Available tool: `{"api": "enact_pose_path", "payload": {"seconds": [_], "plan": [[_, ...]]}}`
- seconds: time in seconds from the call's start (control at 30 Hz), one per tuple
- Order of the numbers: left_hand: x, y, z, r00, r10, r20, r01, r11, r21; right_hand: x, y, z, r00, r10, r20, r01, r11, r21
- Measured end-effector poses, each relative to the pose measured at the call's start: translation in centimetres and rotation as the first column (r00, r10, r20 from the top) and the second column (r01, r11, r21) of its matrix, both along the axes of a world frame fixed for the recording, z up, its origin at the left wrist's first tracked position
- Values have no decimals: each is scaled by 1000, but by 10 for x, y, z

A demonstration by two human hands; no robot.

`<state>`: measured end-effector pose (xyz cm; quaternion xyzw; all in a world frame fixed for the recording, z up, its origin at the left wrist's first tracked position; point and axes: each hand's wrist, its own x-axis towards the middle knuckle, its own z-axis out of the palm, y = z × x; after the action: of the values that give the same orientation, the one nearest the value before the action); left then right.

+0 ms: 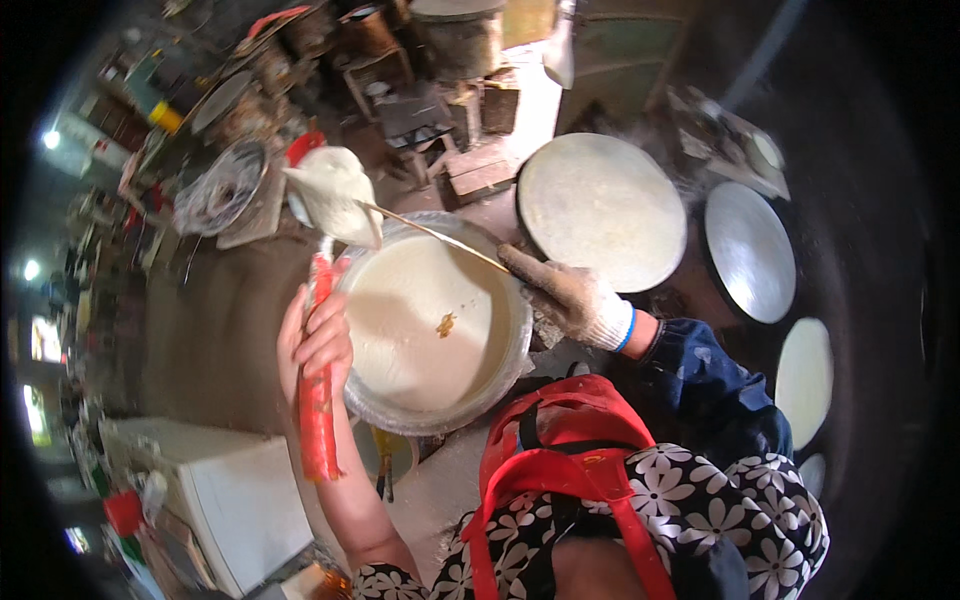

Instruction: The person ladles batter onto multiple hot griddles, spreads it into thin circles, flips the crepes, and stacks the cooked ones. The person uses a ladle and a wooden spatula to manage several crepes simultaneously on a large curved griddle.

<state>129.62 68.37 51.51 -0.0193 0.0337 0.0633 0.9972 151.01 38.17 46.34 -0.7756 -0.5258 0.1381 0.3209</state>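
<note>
Left hand (330, 345), bare: my fingers are wrapped round a long, shiny red cylindrical handle (320, 435), long axis pointing away from my body, its near end jutting out below my grip. Right hand (582, 305), in a pale, soiled knit glove with a blue-edged cuff: fingers closed on the near end of a thin, straight, light-brown stick (440, 236). Chief relation: the broad ladle head (345, 198), thickly coated in pale batter, sits past the handle's far end, ahead of my left fingers; from my right fingers it lies leftward and farther out, along the stick's line. Left hand is nearer. The stick slants over the far part of a wide, round, grey metal basin (400, 424), tip at the head's right side; whether it presses in, I cannot tell. The basin holds creamy batter (420, 365) with a brown blotch (445, 325) on top. Beyond my glove, a large round griddle with a pale face (600, 210); between it and the head come the basin's far rim and the stick. Farther right, a grey round plate (750, 250). Left of the head, a round bowl under clear plastic (215, 190); lower left, a boxy white cabinet (250, 510).
</note>
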Motion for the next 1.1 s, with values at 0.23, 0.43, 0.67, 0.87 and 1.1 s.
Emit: {"api": "enact_pose_path", "payload": {"seconds": [0.23,0.43,0.67,0.87,1.1], "plan": [[98,-50,2,919,-281,-277,347,910,228,60,-107,40,905,-307,295,364,918,-160],[182,-137,-25,705,-706,-74,677,700,-228,64,-246,28,787,-431,443,566,790,-237],[237,-173,-46,523,-851,54,758,435,-486,-1,-308,34,647,-485,589,762,448,-467],[294,-226,-68,447,-895,7,714,352,-605,-92,-386,3,591,-596,544,794,311,-523],[391,-319,-86,249,-961,-123,783,274,-558,-155,-448,-54,578,-657,485,781,273,-561]]}}
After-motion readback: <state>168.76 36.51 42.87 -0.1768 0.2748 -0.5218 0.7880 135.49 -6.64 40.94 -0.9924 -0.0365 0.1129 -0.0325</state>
